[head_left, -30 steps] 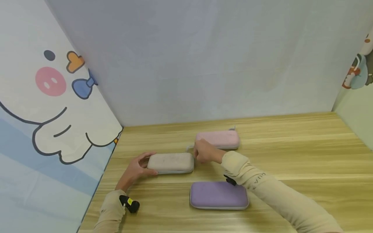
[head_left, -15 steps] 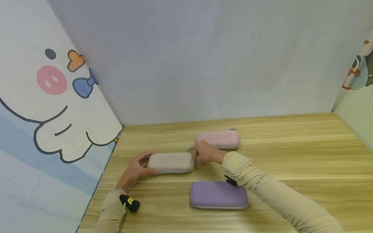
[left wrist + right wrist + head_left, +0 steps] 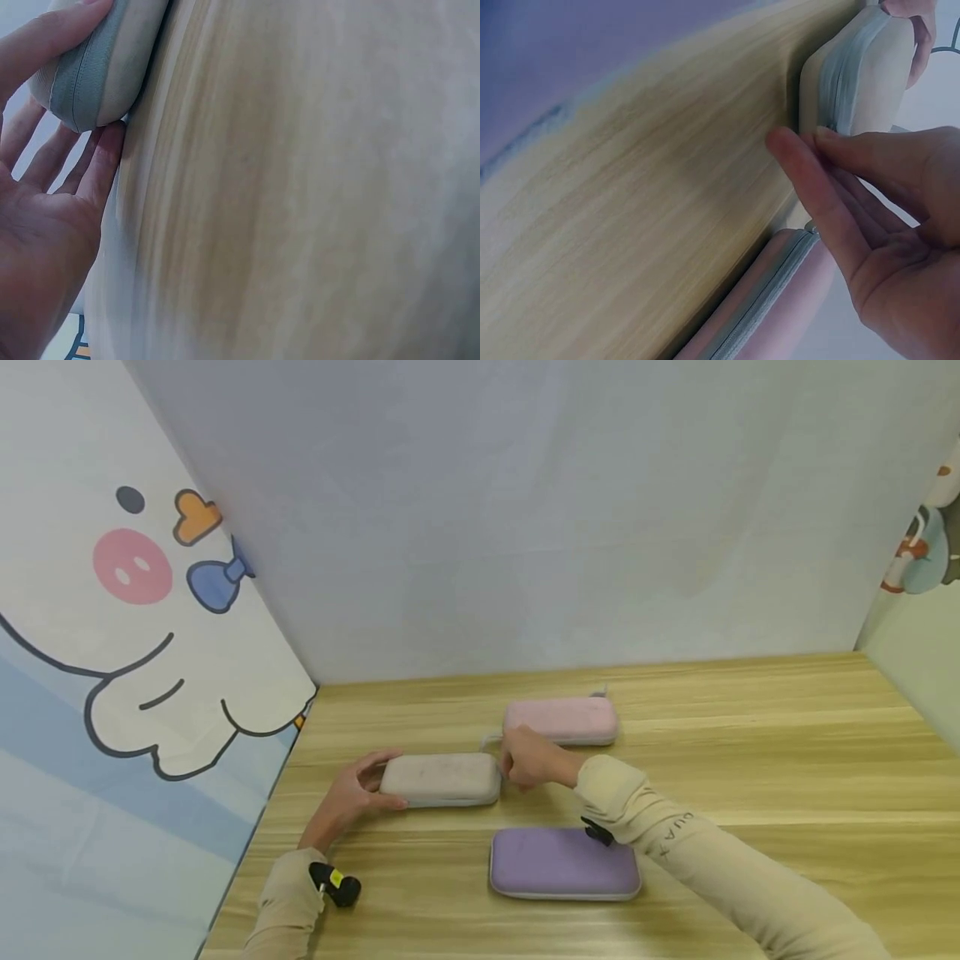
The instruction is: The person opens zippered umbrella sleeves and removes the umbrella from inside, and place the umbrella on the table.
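Note:
A beige zippered case (image 3: 441, 778) lies on the table, its grey zipper band facing the wrist cameras. My left hand (image 3: 352, 795) grips its left end, thumb at the front side and fingers around the back; the left wrist view shows this hand (image 3: 52, 202) below the case's rounded end (image 3: 112, 67). At the right end, my right hand (image 3: 531, 757) pinches the zipper pull with thumb and fingers, the pull itself mostly hidden. In the right wrist view the thumb (image 3: 870, 150) meets the zipper band (image 3: 840, 82). The case looks closed.
A pink zippered case (image 3: 562, 720) lies behind my right hand. Nearer the front, a purple zippered case (image 3: 564, 862) sits under my right forearm. A pale curtain (image 3: 570, 527) stands behind the wood-grain table (image 3: 750, 735), with a cartoon-printed cloth (image 3: 187, 677) on the left.
My right hand has shifted very slightly to the right and toward the front at the beige case's right end. My left hand and the cases stay in place.

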`<state>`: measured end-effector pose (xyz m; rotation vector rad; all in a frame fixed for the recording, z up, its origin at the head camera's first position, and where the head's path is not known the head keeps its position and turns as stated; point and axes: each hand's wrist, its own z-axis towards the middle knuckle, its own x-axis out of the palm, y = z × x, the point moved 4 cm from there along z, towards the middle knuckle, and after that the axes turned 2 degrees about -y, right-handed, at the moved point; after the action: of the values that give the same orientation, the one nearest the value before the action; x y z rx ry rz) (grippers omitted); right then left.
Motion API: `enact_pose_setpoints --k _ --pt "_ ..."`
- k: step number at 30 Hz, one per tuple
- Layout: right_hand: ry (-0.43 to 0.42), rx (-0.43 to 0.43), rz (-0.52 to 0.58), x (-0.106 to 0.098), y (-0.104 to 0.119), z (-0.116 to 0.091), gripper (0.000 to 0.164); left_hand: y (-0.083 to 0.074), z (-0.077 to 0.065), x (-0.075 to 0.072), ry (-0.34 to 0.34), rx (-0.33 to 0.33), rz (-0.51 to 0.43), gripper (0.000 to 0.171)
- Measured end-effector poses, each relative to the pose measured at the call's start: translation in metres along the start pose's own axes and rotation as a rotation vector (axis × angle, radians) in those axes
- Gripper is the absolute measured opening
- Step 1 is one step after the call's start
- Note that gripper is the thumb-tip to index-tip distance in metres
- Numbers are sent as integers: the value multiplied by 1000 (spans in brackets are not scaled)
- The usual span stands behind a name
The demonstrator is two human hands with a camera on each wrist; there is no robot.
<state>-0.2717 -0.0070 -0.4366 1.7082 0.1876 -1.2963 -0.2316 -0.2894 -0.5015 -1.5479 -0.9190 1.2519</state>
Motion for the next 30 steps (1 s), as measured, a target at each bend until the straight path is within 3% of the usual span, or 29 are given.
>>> enact_pose_setpoints --k 17,30 --pt "17 -64 26 1 9 -7 23 -1 0 0 -14 -10 5 85" --pt "25 66 81 4 19 -11 23 -4 -4 -1 -7 -34 4 85"
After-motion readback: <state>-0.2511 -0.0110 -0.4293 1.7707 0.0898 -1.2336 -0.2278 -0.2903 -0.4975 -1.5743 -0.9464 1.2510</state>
